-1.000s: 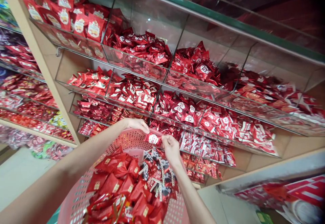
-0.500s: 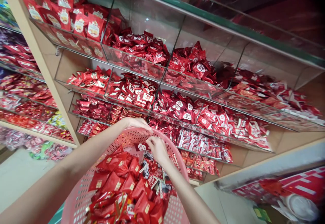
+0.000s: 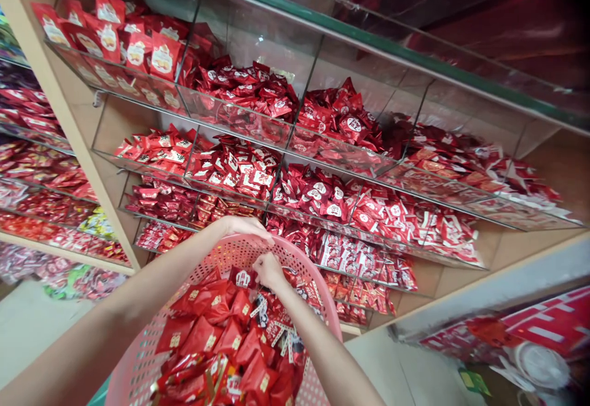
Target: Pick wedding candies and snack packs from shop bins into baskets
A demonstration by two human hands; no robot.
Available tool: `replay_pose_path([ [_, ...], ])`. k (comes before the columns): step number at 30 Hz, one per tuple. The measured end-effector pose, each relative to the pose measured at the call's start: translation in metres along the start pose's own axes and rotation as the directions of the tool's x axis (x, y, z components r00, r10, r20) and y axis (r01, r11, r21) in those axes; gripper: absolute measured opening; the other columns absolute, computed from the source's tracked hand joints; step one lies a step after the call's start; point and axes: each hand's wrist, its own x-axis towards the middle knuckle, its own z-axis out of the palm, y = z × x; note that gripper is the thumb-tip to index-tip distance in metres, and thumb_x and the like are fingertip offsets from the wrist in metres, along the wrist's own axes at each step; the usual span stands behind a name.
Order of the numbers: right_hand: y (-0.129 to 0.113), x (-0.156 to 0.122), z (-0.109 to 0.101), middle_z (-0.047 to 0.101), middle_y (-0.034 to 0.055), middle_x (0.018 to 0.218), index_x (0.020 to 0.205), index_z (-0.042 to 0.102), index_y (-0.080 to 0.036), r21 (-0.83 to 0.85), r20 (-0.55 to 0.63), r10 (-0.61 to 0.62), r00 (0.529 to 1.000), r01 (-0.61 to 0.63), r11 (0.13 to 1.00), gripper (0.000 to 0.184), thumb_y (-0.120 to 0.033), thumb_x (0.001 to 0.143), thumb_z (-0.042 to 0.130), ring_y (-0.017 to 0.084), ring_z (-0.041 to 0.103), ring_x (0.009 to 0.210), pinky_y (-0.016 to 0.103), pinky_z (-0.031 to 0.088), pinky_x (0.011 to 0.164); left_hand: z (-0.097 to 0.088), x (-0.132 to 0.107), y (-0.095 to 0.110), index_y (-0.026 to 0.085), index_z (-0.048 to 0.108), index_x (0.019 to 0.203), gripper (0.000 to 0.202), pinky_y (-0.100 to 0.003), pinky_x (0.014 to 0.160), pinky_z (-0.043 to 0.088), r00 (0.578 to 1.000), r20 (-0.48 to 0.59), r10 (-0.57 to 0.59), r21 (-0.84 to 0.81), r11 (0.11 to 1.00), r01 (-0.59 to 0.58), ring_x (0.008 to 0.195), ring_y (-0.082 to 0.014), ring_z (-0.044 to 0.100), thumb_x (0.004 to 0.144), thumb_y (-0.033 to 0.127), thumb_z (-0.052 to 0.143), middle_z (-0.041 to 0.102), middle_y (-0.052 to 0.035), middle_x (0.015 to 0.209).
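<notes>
Two hands at work: our left hand [image 3: 246, 226] curls over the pink basket [image 3: 299, 265] rim, while our right hand [image 3: 270, 273], lower now, sits half-closed beside a red packet [image 3: 243, 279], its hold unclear.

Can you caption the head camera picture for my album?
Left hand on a pink basket, right hand above red packets.

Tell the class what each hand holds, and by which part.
Left hand grips a pink perforated plastic basket's rim; right hand's hold cannot be told.

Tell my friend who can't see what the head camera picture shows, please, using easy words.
Two bare hands work over a pink plastic basket with holes, full of red packets. The left hand holds the rim, and the right hand is among the packets. Behind, clear shelf bins hold many more.
</notes>
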Motion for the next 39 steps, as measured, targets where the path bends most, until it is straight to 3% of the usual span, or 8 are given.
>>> replay_pose_path([
  [4,-0.013,-0.012,-0.018,0.063,0.0000,0.052,0.055,0.062,-0.020,-0.052,-0.060,-0.088,0.994,0.085,0.995,0.020,-0.009,0.072,0.058,0.013,0.058,0.052,0.023,0.041,0.058,-0.003,0.000,-0.004,0.015,0.070,0.105,0.044,-0.030,0.087,0.047,1.000,-0.009,0.004,-0.012,1.000,-0.004,0.094,-0.0208,0.066,0.069,0.041,0.073,0.072,-0.0101,0.105],
  [9,-0.002,-0.025,-0.082,0.066,0.0006,0.059,0.072,0.069,-0.020,-0.059,-0.147,-0.203,0.968,0.196,0.979,0.025,-0.023,0.082,0.046,0.015,0.058,0.052,0.024,0.041,0.055,-0.007,-0.005,-0.016,0.027,0.055,0.127,0.061,-0.032,0.089,0.046,0.997,-0.075,0.006,-0.085,0.996,-0.012,0.099,-0.0186,0.064,0.070,0.037,0.074,0.066,-0.0075,0.119],
  [12,0.031,-0.024,-0.125,0.069,0.0024,0.068,0.073,0.069,-0.020,-0.163,-0.319,-0.113,0.941,0.063,0.985,0.025,-0.026,0.081,0.046,0.016,0.060,0.056,0.025,0.042,0.055,-0.008,-0.005,-0.025,0.021,0.065,0.113,0.050,-0.029,0.083,0.048,0.989,-0.142,-0.026,0.001,1.000,0.027,0.090,-0.0182,0.066,0.068,0.042,0.073,0.070,-0.0085,0.107],
  [15,0.063,-0.019,-0.148,0.066,0.0041,0.061,0.068,0.069,-0.019,-0.230,-0.386,-0.024,0.922,-0.071,0.971,0.027,-0.026,0.080,0.046,0.017,0.058,0.053,0.025,0.038,0.052,-0.008,-0.001,-0.031,0.016,0.072,0.089,0.038,-0.024,0.072,0.048,0.982,-0.188,-0.037,0.102,0.993,0.057,0.077,-0.0159,0.065,0.063,0.044,0.076,0.073,-0.0056,0.088],
  [23,0.077,0.004,-0.130,0.067,0.0083,0.069,0.071,0.069,-0.020,-0.405,-0.431,0.058,0.900,-0.250,0.880,0.024,-0.023,0.083,0.048,0.018,0.061,0.067,0.025,0.034,0.058,-0.010,0.012,-0.037,0.020,0.072,0.083,0.035,-0.022,0.073,0.044,0.977,-0.215,-0.001,0.244,0.968,0.055,0.078,-0.0152,0.062,0.058,0.045,0.076,0.072,0.0005,0.082],
  [31,0.058,0.035,-0.114,0.070,0.0090,0.079,0.091,0.068,-0.021,-0.517,-0.369,0.010,0.929,-0.215,0.829,0.026,-0.028,0.088,0.043,0.018,0.064,0.074,0.025,0.035,0.058,-0.009,0.022,-0.047,0.016,0.069,0.074,0.035,-0.020,0.063,0.040,0.947,-0.319,0.037,0.373,0.924,0.090,0.067,-0.0137,0.058,0.054,0.043,0.076,0.067,0.0026,0.068],
  [35,0.053,0.041,-0.108,0.070,0.0112,0.090,0.114,0.057,-0.020,-0.582,-0.338,-0.012,0.941,-0.199,0.788,0.030,-0.023,0.090,0.040,0.021,0.066,0.080,0.026,0.037,0.060,-0.008,0.021,-0.050,0.016,0.068,0.073,0.034,-0.019,0.058,0.038,0.930,-0.364,0.045,0.406,0.907,0.114,0.064,-0.0130,0.056,0.055,0.044,0.075,0.064,0.0031,0.065],
  [39,0.057,0.045,-0.107,0.067,0.0133,0.099,0.120,0.050,-0.017,-0.649,-0.302,-0.027,0.953,-0.185,0.738,0.032,-0.018,0.090,0.039,0.022,0.066,0.084,0.028,0.040,0.064,-0.009,0.018,-0.052,0.016,0.066,0.069,0.036,-0.020,0.055,0.038,0.930,-0.367,0.026,0.391,0.911,0.129,0.060,-0.0128,0.056,0.056,0.048,0.073,0.064,0.0023,0.063],
])
